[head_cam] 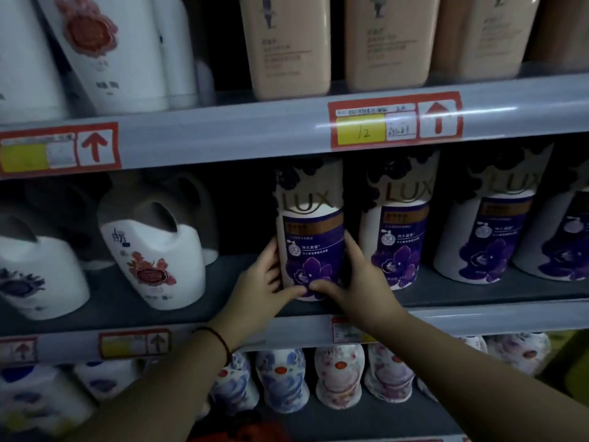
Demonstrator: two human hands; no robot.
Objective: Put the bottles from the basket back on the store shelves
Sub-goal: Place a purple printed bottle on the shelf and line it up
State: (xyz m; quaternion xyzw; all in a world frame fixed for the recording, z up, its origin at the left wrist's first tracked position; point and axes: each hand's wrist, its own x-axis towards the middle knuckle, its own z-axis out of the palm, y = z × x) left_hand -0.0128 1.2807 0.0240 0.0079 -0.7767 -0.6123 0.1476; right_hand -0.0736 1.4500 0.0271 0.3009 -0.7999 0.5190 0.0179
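Note:
A white and purple LUX bottle [310, 237] stands upright on the middle shelf [223, 317], near its front edge. My left hand [264, 285] grips its lower left side and my right hand [357, 282] grips its lower right side, thumbs meeting across the purple flower on the label. A dark cord bracelet circles my left wrist. Matching LUX bottles [395, 231] stand in a row to the right. The basket is out of view.
White handled jugs [156, 260] fill the shelf's left part, with a gap between them and the held bottle. Beige bottles [287, 43] stand on the upper shelf. Floral bottles [338, 378] line the lower shelf. Red price tags [395, 119] sit on the shelf rails.

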